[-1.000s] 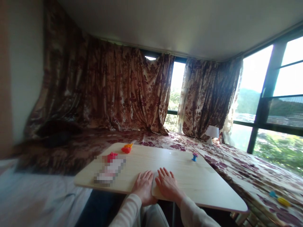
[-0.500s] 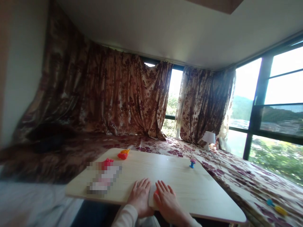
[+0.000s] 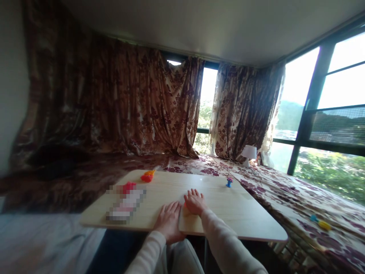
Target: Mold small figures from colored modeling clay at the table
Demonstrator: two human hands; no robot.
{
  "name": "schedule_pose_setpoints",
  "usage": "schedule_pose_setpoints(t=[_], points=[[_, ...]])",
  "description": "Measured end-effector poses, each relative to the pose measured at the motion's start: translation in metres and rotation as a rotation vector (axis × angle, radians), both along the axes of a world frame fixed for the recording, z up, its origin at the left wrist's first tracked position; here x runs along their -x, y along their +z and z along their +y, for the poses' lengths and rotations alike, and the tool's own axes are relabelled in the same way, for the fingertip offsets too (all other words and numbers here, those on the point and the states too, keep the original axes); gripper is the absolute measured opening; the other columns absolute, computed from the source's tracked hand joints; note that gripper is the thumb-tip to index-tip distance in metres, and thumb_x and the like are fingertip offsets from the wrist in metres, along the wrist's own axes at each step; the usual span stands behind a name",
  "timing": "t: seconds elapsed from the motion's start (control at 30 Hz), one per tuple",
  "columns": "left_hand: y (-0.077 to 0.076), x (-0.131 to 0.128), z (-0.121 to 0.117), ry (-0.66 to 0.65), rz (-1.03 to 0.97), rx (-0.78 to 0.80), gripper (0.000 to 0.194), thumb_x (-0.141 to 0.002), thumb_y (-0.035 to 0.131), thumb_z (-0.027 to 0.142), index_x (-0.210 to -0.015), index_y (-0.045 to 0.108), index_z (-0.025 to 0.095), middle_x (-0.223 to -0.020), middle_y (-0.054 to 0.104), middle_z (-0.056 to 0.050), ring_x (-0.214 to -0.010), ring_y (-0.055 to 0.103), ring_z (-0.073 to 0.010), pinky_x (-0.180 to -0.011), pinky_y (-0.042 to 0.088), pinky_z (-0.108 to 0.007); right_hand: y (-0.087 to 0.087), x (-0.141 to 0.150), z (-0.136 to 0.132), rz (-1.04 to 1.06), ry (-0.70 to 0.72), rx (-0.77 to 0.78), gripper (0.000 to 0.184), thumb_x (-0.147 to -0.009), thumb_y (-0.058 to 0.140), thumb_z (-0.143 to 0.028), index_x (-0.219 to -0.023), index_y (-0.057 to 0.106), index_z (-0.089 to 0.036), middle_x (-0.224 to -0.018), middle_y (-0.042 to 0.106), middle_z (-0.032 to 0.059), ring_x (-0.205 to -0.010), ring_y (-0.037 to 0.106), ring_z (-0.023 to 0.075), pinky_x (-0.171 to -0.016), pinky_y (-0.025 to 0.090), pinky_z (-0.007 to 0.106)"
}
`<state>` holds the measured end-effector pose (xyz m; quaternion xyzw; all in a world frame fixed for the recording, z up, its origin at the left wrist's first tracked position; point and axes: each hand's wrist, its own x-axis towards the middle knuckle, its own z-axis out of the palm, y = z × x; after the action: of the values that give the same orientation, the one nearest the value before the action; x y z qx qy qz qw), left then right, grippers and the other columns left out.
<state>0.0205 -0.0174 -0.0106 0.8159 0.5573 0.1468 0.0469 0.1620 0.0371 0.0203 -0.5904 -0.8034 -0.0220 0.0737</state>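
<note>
As the left hand point(image 3: 168, 220) lies at the middle of the near edge of the tabletop point(image 3: 252, 209), the right hand point(image 3: 195, 201) covers most of an orange-red piece point(image 3: 185, 205).
Left hand: palm down, fingers extended and close together, grip unclosed. Right hand: farther in from the near edge, fingers slightly spread; whether it grips the piece beneath cannot be told. Far left corner: red-and-orange toy point(image 3: 147, 176). Toward the left edge: pinkish-red item point(image 3: 129, 187), beside a pixelated oblong point(image 3: 127, 208). Near the far right corner: blue toy with pink top point(image 3: 229, 182). Beyond the right edge: blue-and-yellow item point(image 3: 322, 224) on patterned cloth point(image 3: 336, 241).
</note>
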Motion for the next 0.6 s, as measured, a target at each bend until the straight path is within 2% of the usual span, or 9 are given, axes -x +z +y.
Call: schedule_pose_setpoints(t=[0.07,0.13,0.23,0.3,0.43,0.53,0.6], points=[[-0.001,0.000,0.001,-0.013,0.005,-0.006,0.098,-0.051,0.057,0.052,-0.137,0.030,0.015,-0.145,0.030,-0.008,-0.134,0.021,-0.0267,-0.110,0.009,-0.041,0.001,0.001,0.008,0.009,-0.025,0.007,0.039,-0.092,0.026,-0.025,-0.126,0.044,-0.018,-0.141,0.034,0.0170,-0.132,0.024,0.0292,-0.095,0.024,0.059],[-0.002,0.000,0.001,-0.020,0.006,-0.015,0.098,-0.051,0.057,0.053,-0.137,0.030,0.014,-0.144,0.031,-0.009,-0.133,0.023,-0.0262,-0.110,0.010,-0.042,-0.002,0.000,0.005,0.013,-0.022,0.012,0.041,-0.093,0.026,-0.029,-0.129,0.041,-0.017,-0.142,0.031,0.0170,-0.133,0.021,0.0296,-0.097,0.021,0.058],[0.000,-0.001,0.001,-0.013,0.012,-0.020,0.097,-0.051,0.058,0.053,-0.137,0.030,0.015,-0.144,0.032,-0.008,-0.133,0.022,-0.0255,-0.110,0.011,-0.041,-0.010,-0.006,-0.018,0.040,0.030,0.015,0.048,-0.093,0.025,-0.041,-0.133,0.037,-0.018,-0.145,0.026,0.0144,-0.135,0.016,0.0270,-0.103,0.016,0.052],[0.000,-0.001,0.001,-0.013,0.020,-0.004,0.098,-0.051,0.058,0.055,-0.137,0.030,0.016,-0.145,0.030,-0.008,-0.134,0.020,-0.0258,-0.110,0.011,-0.042,-0.013,-0.011,-0.035,0.091,0.084,0.045,0.051,-0.093,0.023,-0.045,-0.135,0.034,-0.018,-0.145,0.028,0.0125,-0.135,0.016,0.0254,-0.105,0.015,0.049],[0.001,0.004,0.002,-0.031,0.026,0.063,0.114,-0.045,0.061,0.062,-0.139,0.021,0.011,-0.148,0.020,-0.011,-0.136,0.013,-0.0276,-0.111,0.007,-0.045,-0.007,-0.025,-0.046,0.339,0.167,0.155,0.043,-0.093,0.028,-0.037,-0.131,0.043,-0.024,-0.140,0.038,0.0068,-0.132,0.028,0.0225,-0.106,0.023,0.044],[0.004,0.007,0.003,-0.034,-0.035,0.083,0.121,-0.045,0.061,0.067,-0.140,0.017,0.009,-0.149,0.016,-0.013,-0.136,0.012,-0.0281,-0.111,0.007,-0.043,0.004,-0.037,-0.035,0.474,0.115,0.131,0.046,-0.094,0.022,-0.032,-0.131,0.042,-0.015,-0.137,0.042,0.0099,-0.126,0.038,0.0178,-0.103,0.032,0.033],[0.009,0.006,0.003,-0.030,-0.120,0.068,0.110,-0.054,0.055,0.069,-0.140,0.020,0.010,-0.148,0.021,-0.012,-0.135,0.018,-0.0264,-0.111,0.012,-0.040,0.007,-0.048,-0.030,0.500,0.057,0.099,0.046,-0.091,0.029,-0.028,-0.129,0.044,-0.008,-0.136,0.043,0.0134,-0.125,0.039,0.0188,-0.103,0.032,0.032]])
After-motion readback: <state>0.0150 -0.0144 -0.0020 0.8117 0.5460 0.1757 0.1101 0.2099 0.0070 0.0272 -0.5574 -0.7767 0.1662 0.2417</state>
